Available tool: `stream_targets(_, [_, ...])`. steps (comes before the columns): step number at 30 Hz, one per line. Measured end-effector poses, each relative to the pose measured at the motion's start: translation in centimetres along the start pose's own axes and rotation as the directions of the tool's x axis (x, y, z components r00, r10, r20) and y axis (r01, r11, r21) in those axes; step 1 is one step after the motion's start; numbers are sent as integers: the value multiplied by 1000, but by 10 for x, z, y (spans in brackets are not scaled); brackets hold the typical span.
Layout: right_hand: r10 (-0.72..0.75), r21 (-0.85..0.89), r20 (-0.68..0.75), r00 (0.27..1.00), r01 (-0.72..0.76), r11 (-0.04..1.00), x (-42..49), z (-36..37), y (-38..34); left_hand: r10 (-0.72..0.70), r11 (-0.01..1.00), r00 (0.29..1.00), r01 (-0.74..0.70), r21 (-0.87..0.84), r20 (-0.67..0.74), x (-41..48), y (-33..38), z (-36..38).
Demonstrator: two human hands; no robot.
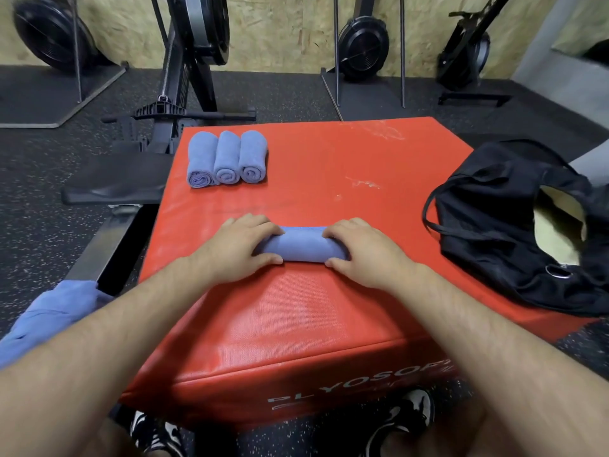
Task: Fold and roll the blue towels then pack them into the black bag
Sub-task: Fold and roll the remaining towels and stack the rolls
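A rolled blue towel (301, 244) lies crosswise in the middle of the red padded box (329, 166). My left hand (239, 247) grips its left end, fingers over the top and thumb at the near side. My right hand (364, 250) grips its right end the same way. Three rolled blue towels (226, 158) stand side by side at the box's far left corner. The black bag (501, 225) slumps open on the box's right side, a pale lining showing in its mouth. More loose blue towel cloth (49, 316) lies off the box at the lower left.
A rowing machine (155, 127) with its rail and seat runs along the left of the box. Other gym machines stand by the chipboard wall at the back. The floor is dark speckled rubber. My shoes (408, 413) show below the box's front edge.
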State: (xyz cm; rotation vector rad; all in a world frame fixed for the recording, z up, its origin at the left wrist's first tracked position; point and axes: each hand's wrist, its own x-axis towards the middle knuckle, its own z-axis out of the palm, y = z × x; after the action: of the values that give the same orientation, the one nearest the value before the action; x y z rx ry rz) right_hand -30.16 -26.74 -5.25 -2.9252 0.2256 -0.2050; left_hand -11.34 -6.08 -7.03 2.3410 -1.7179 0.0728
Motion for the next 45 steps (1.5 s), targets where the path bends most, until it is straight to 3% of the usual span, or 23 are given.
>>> stream_targets(6, [119, 265, 130, 984, -150, 952, 16, -12, 3, -135, 986, 979, 147, -74, 154, 15, 0, -9])
stream_targets(10, [70, 179, 28, 997, -74, 981, 27, -6, 8, -40, 998, 996, 37, -42, -74, 17, 7, -5])
stream_targets(13, [11, 151, -82, 997, 2, 989, 35, -4, 6, 39, 999, 988, -35, 29, -147, 24, 13, -5])
stream_targets(15, [-25, 138, -113, 993, 41, 990, 39, -3, 5, 0, 999, 993, 4, 35, -117, 27, 10, -4])
stream_targets(18, [2, 150, -21, 1000, 1, 989, 45, -2, 11, -30, 999, 1000, 30, 23, 7, 33, -4, 3])
stream_targets(21, [42, 197, 83, 996, -58, 979, 52, 5, 19, -48, 995, 994, 55, -80, 94, 40, -16, 8])
stream_targets(25, [53, 262, 83, 995, -73, 962, 61, 6, 24, -103, 973, 986, 126, -194, 128, 44, -28, 7])
stream_targets(29, [94, 367, -20, 995, -80, 927, 66, -8, 24, -192, 851, 981, 185, -492, 36, 44, -28, -18])
stream_targets(33, [263, 603, -147, 954, -124, 788, 71, -36, 16, -360, 696, 929, 205, -688, -87, 42, -24, -50])
stream_targets(39, [283, 838, -110, 953, -64, 542, 75, -56, 3, -422, 417, 907, 213, -884, 20, 33, -30, -85])
stream_targets(42, [269, 889, -130, 954, -8, 457, 74, -64, -5, -438, 361, 898, 133, -923, -42, 32, -28, -89])
stream_targets(45, [271, 896, -179, 946, 43, 443, 75, -71, -16, -486, 378, 866, 87, -922, -118, 33, -22, -93])
